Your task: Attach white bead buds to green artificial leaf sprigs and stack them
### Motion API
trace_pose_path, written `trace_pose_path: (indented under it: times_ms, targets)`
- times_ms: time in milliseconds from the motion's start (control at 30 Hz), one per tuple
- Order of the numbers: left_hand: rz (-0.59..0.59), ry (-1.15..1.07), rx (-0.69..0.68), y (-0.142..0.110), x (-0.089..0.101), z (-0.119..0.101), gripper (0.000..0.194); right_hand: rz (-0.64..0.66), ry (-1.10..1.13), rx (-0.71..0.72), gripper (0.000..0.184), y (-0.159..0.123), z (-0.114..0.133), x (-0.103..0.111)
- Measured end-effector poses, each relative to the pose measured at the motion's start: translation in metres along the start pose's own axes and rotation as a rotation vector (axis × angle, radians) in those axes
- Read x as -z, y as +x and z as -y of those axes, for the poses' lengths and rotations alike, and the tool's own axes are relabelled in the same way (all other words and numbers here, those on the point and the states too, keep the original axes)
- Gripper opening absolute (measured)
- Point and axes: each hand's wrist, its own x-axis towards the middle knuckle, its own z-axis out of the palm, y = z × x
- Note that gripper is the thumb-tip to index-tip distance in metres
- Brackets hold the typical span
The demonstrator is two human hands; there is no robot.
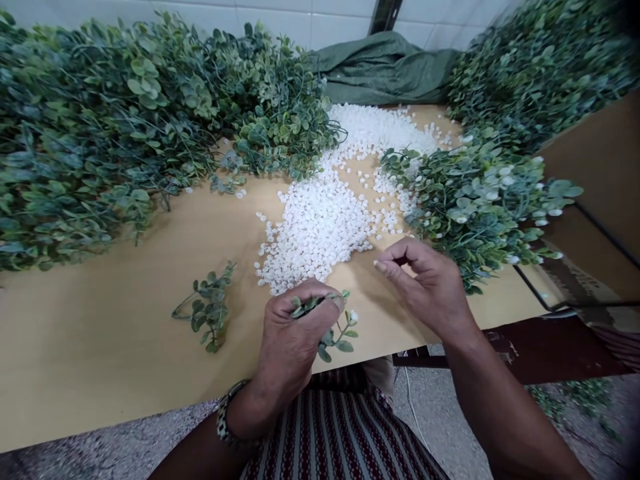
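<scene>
Leafy sprig (345, 346) at lower centre of the frame is gripped by the left hand (293, 337); right of centre, the right hand (431, 287) pinches a tiny white piece (377, 263) between its fingers (407, 248).

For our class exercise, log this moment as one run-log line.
left hand: holding leafy sprig | right hand: pinched, contents unclear | white pieces: heaped on table | second sprig: beside left hand

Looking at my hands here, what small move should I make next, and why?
Probably bring your right hand toward a tip of the sprig in your left hand. The right seems to pinch a small white piece, and the sprig already carries a white bud on one stem.
</scene>
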Motion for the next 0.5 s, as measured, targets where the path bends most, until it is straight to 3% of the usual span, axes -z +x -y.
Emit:
trace_pose_path:
  times_ms: [100, 200, 367, 500]
  targets:
    - [0.049, 0.019, 0.009, -0.003, -0.001, 0.002, 0.012, 0.049, 0.424, -0.129, 0.011, -0.011, 0.021, -0.004]
    - [0.093, 0.069, -0.021, -0.005, -0.002, 0.004, 0.014, 0.08, 0.677, -0.249, 0.012, -0.021, 0.03, -0.012]
    - [0.151, 0.131, -0.064, -0.007, -0.002, 0.005, 0.016, 0.086, 0.924, -0.369, 0.011, -0.031, 0.026, -0.024]
    - [0.162, 0.15, -0.083, -0.007, -0.003, 0.005, 0.016, 0.054, 0.978, -0.386, 0.009, -0.034, 0.026, -0.027]
